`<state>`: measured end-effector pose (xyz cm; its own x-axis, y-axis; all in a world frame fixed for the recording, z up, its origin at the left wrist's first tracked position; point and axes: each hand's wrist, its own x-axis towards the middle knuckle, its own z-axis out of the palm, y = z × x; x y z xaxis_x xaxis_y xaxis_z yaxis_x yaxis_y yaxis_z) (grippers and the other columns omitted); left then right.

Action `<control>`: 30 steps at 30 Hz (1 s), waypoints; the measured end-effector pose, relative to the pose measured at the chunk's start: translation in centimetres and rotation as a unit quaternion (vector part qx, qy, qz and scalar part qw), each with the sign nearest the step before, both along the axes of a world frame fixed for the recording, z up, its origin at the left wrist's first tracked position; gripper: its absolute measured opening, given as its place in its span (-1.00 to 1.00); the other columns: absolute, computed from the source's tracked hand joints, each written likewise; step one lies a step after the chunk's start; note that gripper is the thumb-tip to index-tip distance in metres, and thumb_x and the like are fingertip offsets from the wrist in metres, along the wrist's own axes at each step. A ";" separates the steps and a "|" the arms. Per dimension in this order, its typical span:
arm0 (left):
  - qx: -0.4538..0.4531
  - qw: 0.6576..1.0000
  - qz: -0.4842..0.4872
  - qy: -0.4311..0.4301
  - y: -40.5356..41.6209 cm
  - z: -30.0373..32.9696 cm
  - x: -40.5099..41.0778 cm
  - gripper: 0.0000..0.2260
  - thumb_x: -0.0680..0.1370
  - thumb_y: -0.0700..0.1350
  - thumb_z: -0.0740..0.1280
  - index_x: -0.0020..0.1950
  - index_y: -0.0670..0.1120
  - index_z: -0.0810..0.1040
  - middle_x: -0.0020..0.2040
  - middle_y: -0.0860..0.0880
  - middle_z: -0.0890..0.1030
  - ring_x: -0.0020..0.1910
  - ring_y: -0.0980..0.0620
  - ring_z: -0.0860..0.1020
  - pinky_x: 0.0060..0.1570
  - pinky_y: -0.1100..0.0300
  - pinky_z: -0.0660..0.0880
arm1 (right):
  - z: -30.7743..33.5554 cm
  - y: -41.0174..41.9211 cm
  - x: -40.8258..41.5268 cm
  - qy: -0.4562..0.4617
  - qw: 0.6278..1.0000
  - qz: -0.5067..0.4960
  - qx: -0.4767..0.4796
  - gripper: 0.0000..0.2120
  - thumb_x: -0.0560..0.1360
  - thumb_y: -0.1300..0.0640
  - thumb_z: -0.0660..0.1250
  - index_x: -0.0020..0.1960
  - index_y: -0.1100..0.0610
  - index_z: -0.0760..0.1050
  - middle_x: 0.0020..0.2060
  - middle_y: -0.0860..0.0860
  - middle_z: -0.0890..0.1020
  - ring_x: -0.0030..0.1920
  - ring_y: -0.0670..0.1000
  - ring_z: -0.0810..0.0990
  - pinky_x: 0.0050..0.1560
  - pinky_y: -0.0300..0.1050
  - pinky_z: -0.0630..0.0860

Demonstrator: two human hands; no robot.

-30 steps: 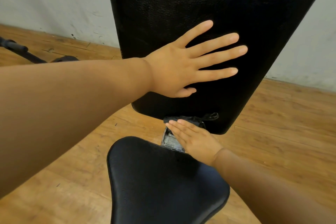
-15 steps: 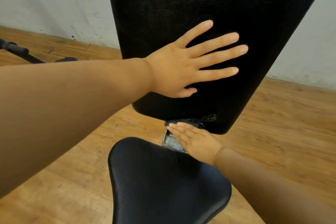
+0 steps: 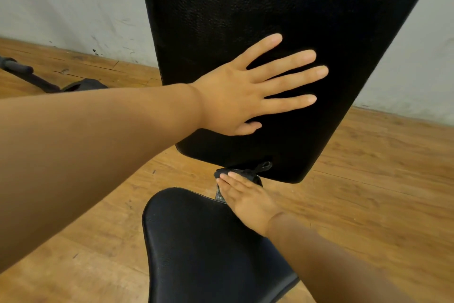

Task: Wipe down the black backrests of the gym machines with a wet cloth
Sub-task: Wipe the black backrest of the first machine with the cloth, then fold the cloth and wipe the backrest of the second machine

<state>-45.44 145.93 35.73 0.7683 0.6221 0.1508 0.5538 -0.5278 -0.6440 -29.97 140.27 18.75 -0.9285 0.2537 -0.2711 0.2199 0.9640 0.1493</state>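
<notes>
Pressing backrest (image 3: 245, 7) with left hand (image 3: 235, 101); no readable writing.

Soft, even indoor light, faint shadows, sharp centre, wide-angle bending near edges.

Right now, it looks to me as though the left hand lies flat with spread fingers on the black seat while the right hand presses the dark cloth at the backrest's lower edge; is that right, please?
Not quite. The left hand lies flat with spread fingers on the black backrest, not on the seat, as the head view shows. The rest holds: the right hand presses the dark cloth at the backrest's lower edge.
</notes>
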 end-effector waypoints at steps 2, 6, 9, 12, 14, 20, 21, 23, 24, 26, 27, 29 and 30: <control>-0.005 1.000 0.008 0.002 -0.2 -0.1 0.1 -0.28 0.52 0.11 0.24 0.56 -0.02 -0.06 0.53 -0.15 -0.07 0.50 -0.20 -0.08 0.39 -0.22 -0.21 | 0.7 -0.7 0.3 0.037 0.997 -0.033 -0.051 -0.42 0.58 0.26 0.10 0.52 0.22 -0.08 0.53 0.11 -0.08 0.51 0.10 -0.20 0.32 -0.04 -0.44; -0.023 0.999 0.034 0.004 -0.9 0.0 0.5 -0.25 0.49 0.09 0.28 0.55 -0.04 -0.05 0.54 -0.14 -0.08 0.51 -0.20 -0.09 0.40 -0.25 -0.20 | 2.6 -2.1 1.6 0.077 0.989 -0.064 -0.109 -0.42 0.57 0.29 0.09 0.52 0.17 -0.06 0.53 0.07 -0.05 0.51 0.06 -0.20 0.23 -0.11 -0.58; -0.050 0.997 0.059 0.023 -1.6 0.8 1.2 -0.23 0.47 0.09 0.32 0.54 -0.04 -0.03 0.54 -0.13 -0.14 0.51 -0.19 -0.13 0.41 -0.25 -0.20 | 4.3 -2.7 2.4 0.175 0.973 -0.111 -0.104 -0.39 0.44 0.26 0.32 0.45 0.12 0.24 0.47 0.02 0.23 0.50 0.01 0.10 0.38 -0.05 -0.35; -0.096 0.988 0.110 0.054 -2.8 2.5 2.5 -0.29 0.53 0.09 0.23 0.55 -0.04 -0.10 0.50 -0.15 -0.28 0.49 -0.18 -0.27 0.39 -0.24 -0.29 | 7.0 -3.0 3.4 0.312 0.916 -0.215 -0.135 -0.40 0.13 0.28 0.54 0.17 0.06 0.58 0.19 -0.04 0.59 0.25 -0.05 0.51 0.32 0.05 0.29; -0.124 0.976 0.152 0.099 -3.5 3.7 3.8 -0.35 0.61 0.09 0.10 0.53 -0.05 -0.23 0.44 -0.17 -0.40 0.46 -0.18 -0.36 0.35 -0.22 -0.37 | 9.1 -3.1 4.7 0.396 0.861 -0.271 -0.166 -0.47 0.24 0.34 0.37 0.20 0.07 0.56 0.20 -0.06 0.58 0.28 -0.10 0.45 0.29 0.08 0.39; -0.202 0.942 0.267 -0.019 -5.5 9.2 9.2 -0.42 0.60 0.04 0.13 0.55 -0.07 -0.02 0.53 -0.16 0.06 0.48 -0.15 0.09 0.46 -0.06 0.02 | 18.8 -2.9 10.3 0.491 0.739 -0.407 -0.217 -0.44 0.49 0.46 0.12 0.35 -0.02 0.39 0.28 -0.25 0.34 0.37 -0.22 0.27 0.42 -0.31 0.16; -0.216 0.927 0.295 -0.083 -5.8 10.4 10.4 -0.44 0.59 0.04 0.15 0.54 -0.05 0.05 0.49 -0.13 0.16 0.43 -0.12 0.19 0.43 -0.01 0.14 | 20.5 -2.8 11.4 0.502 0.720 -0.426 -0.219 -0.45 0.50 0.47 0.11 0.35 -0.01 0.40 0.28 -0.24 0.35 0.34 -0.25 0.29 0.36 -0.43 0.15; -0.262 0.875 0.338 -0.225 -5.8 12.8 12.8 -0.50 0.59 0.04 0.17 0.50 -0.03 0.17 0.41 -0.06 0.30 0.34 -0.06 0.33 0.32 0.04 0.31 | 23.9 -2.2 13.5 0.537 0.651 -0.479 -0.242 -0.49 0.52 0.47 0.09 0.32 0.03 0.43 0.28 -0.15 0.42 0.26 -0.25 0.34 0.19 -0.60 0.17; -0.287 0.838 0.353 -0.301 -5.5 14.0 14.1 -0.53 0.59 0.04 0.18 0.48 -0.02 0.21 0.38 -0.05 0.34 0.29 -0.04 0.38 0.27 0.07 0.36 | 25.7 -1.9 14.6 0.559 0.607 -0.501 -0.259 -0.52 0.53 0.46 0.08 0.30 0.04 0.44 0.28 -0.10 0.45 0.23 -0.21 0.37 0.15 -0.58 0.22; -0.350 0.722 0.353 -0.481 -4.9 16.6 17.0 -0.60 0.60 0.04 0.19 0.42 -0.05 0.34 0.31 -0.03 0.45 0.20 0.01 0.46 0.20 0.13 0.40 | 29.7 -1.8 16.9 0.599 0.528 -0.527 -0.289 -0.55 0.54 0.43 0.06 0.29 0.06 0.45 0.26 -0.04 0.50 0.18 -0.12 0.44 0.11 -0.40 0.34; -0.391 0.636 0.339 -0.572 -4.8 18.0 18.8 -0.63 0.61 0.05 0.20 0.37 -0.07 0.39 0.26 -0.04 0.49 0.15 0.02 0.48 0.20 0.14 0.40 | 31.6 -1.9 18.1 0.615 0.500 -0.531 -0.301 -0.55 0.55 0.42 0.05 0.29 0.07 0.45 0.23 -0.04 0.51 0.15 -0.09 0.47 0.06 -0.35 0.38; -0.458 0.470 0.293 -0.696 -5.6 20.6 22.7 -0.65 0.61 0.08 0.19 0.30 -0.09 0.43 0.19 -0.05 0.52 0.11 0.00 0.50 0.19 0.10 0.42 | 35.5 -2.9 20.2 0.638 0.473 -0.519 -0.316 -0.56 0.56 0.40 0.06 0.31 0.06 0.43 0.19 -0.07 0.52 0.11 -0.09 0.49 -0.02 -0.33 0.42; -0.475 0.428 0.269 -0.720 -6.3 21.8 24.5 -0.65 0.61 0.10 0.19 0.26 -0.10 0.44 0.16 -0.04 0.52 0.10 0.00 0.51 0.18 0.08 0.43 | 37.2 -3.7 21.2 0.649 0.472 -0.504 -0.320 -0.57 0.56 0.39 0.06 0.29 0.03 0.44 0.15 -0.09 0.55 0.08 -0.10 0.51 -0.05 -0.35 0.43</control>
<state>-20.97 139.65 57.48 0.0104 0.9565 -0.2914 0.2206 0.2821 0.9337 -8.75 136.61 55.97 0.0866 0.9955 0.0395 0.1198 0.0290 -0.9924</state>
